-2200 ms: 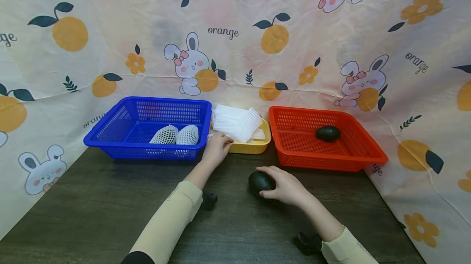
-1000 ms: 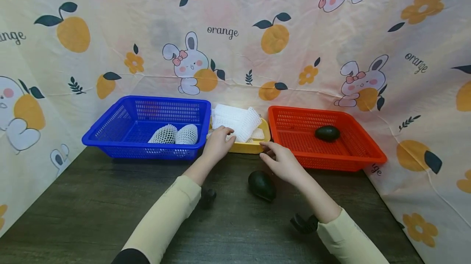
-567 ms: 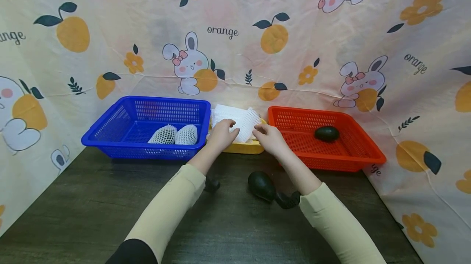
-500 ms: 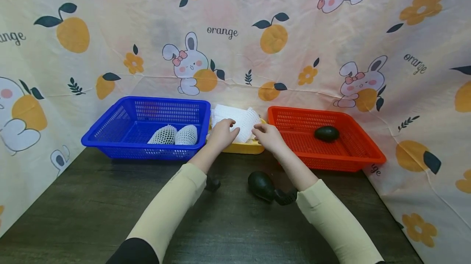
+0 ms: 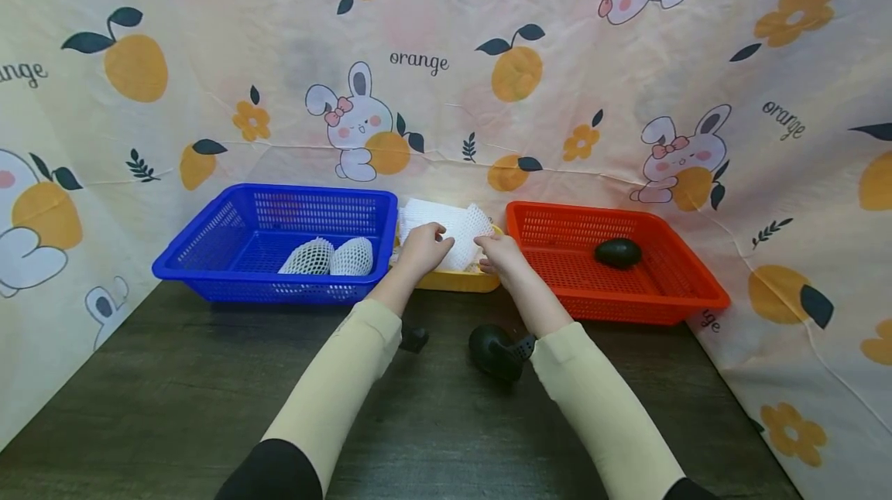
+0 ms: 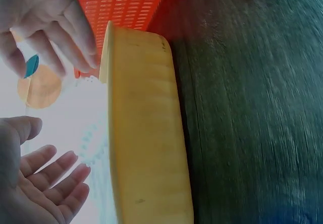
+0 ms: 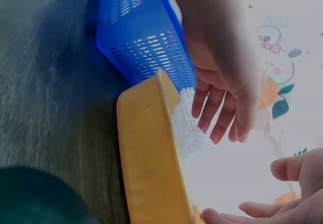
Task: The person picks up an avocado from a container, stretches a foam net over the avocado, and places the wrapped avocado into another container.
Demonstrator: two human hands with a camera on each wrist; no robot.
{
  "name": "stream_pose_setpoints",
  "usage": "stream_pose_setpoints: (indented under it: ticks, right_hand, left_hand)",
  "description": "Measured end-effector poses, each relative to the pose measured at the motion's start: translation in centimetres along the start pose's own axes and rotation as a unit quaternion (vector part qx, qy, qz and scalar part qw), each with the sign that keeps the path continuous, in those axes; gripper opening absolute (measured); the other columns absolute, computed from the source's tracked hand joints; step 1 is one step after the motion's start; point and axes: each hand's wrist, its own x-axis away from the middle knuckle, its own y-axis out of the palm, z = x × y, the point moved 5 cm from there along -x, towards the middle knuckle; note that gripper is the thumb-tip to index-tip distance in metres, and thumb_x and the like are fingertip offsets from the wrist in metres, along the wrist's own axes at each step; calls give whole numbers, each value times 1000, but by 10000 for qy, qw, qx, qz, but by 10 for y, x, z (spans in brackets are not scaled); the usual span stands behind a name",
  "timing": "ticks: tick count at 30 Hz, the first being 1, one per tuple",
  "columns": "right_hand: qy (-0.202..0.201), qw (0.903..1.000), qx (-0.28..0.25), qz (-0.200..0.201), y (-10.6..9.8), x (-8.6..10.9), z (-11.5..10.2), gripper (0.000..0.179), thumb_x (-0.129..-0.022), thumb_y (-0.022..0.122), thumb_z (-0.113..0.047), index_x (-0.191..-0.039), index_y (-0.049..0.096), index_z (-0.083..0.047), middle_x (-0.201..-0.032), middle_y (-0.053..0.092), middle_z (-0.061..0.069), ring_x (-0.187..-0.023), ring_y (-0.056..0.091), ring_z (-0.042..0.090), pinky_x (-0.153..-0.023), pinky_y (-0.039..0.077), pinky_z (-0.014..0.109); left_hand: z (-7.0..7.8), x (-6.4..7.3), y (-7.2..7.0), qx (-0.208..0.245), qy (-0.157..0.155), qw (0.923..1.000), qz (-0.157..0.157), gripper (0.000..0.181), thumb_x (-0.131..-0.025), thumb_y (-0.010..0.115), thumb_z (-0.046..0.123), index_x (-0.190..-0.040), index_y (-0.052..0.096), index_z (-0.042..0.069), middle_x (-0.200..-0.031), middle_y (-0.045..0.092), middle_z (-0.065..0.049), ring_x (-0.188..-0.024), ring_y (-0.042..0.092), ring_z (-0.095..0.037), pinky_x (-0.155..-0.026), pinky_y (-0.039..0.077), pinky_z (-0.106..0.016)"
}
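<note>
The left hand (image 5: 423, 249) hung over the left part of the yellow tub (image 5: 460, 282), its thumb and fingers spread apart with nothing between them. The right hand (image 5: 502, 258) faced it over the tub's right part, its fingers likewise loose and parted, gripping nothing. Between the two hands and just beyond their fingertips lay the white nets (image 5: 461, 243), heaped in the tub and rising above its rim (in both wrist views they were washed out by glare, so I cannot tell whether any fingertip touched them). Nearer the person than either hand, below the right hand, an avocado (image 5: 488, 351) lay on the dark table (image 5: 446, 430), partly covered in the head view by the black strap (image 5: 523, 347) at the right wrist. To the left of the left hand stood the blue basket (image 5: 272, 292), with two netted fruits (image 5: 307, 258) side by side in its near right part; something dark showed through the mesh of the left one. To the right of the right hand stood the red basket (image 5: 627, 306), a second avocado (image 5: 618, 253) lying inside it, well apart from the fingers.
</note>
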Motion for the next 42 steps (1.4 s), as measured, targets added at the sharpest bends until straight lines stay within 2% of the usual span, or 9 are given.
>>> stream_pose_setpoints:
  ticks: [6, 11, 14, 19, 24, 30, 34, 42]
  right_hand:
    - [568, 9940, -926, -119, 4, -10, 8, 62, -98, 52, -17, -147, 21, 4, -144, 31, 29, -122, 48, 38, -95, 45, 38]
    - [833, 9832, -1620, -80, 7, -14, 12, 62, -99, 52, -13, -148, 18, 1, -144, 30, 31, -124, 46, 41, -94, 45, 39]
    - [931, 9782, -1851, -120, 8, -15, 14, 59, -99, 50, -12, -148, 20, 1, -144, 29, 32, -123, 46, 42, -94, 45, 39]
    - [1031, 9766, -1886, -110, 8, -15, 16, 51, -100, 50, -12, -146, 30, 0, -142, 34, 31, -120, 51, 39, -92, 47, 37]
    - [1033, 9773, -1850, -73, 9, -16, 17, 50, -99, 51, -11, -144, 34, 1, -139, 42, 27, -117, 54, 36, -91, 47, 36]
    - [981, 9791, -1783, -16, 11, -18, 17, 45, -98, 54, -11, -140, 40, 0, -133, 52, 22, -114, 57, 32, -90, 48, 34]
    - [896, 9808, -1729, 80, 11, -17, 17, 44, -98, 55, -12, -138, 44, 1, -131, 53, 21, -111, 59, 30, -89, 49, 33]
    - [464, 9826, -1765, 360, 8, -16, 17, 39, -95, 59, -8, -131, 50, 5, -117, 59, 19, -73, 65, 17, -81, 52, 31]
  left_hand:
    - [-4, -2, 3, 231, -166, 9996, 19, 37, -94, 58, 22, -122, 60, -1, -110, 64, -16, -98, 59, -28, -86, 48, -39]
    - [-5, -3, 4, 406, -283, 9987, 99, 34, -93, 60, 19, -120, 61, -2, -107, 64, -17, -97, 59, -29, -84, 48, -39]
    - [-7, -3, 5, 454, -324, 9983, 155, 34, -92, 61, 18, -120, 62, -2, -105, 65, -16, -96, 60, -28, -84, 48, -38]
    - [-9, -3, 8, 510, -376, 9978, 197, 33, -91, 63, 16, -120, 62, -1, -107, 64, -17, -99, 59, -29, -86, 47, -38]
    - [-12, -2, 9, 644, -478, 9966, 197, 35, -90, 64, 13, -122, 61, 0, -111, 63, -18, -103, 58, -29, -88, 46, -39]
    - [-18, -2, 12, 974, -599, 9932, 222, 34, -90, 64, 12, -123, 61, 2, -110, 61, -17, -99, 56, -28, -87, 47, -38]
    - [-21, -2, 11, 1230, -550, 9904, 297, 35, -89, 65, 10, -123, 61, 3, -108, 61, -16, -97, 55, -27, -85, 46, -38]
    - [-21, 2, 8, 1782, -280, 9832, 292, 36, -86, 65, 6, -122, 63, 0, -108, 62, -16, -99, 57, -26, -81, 48, -35]
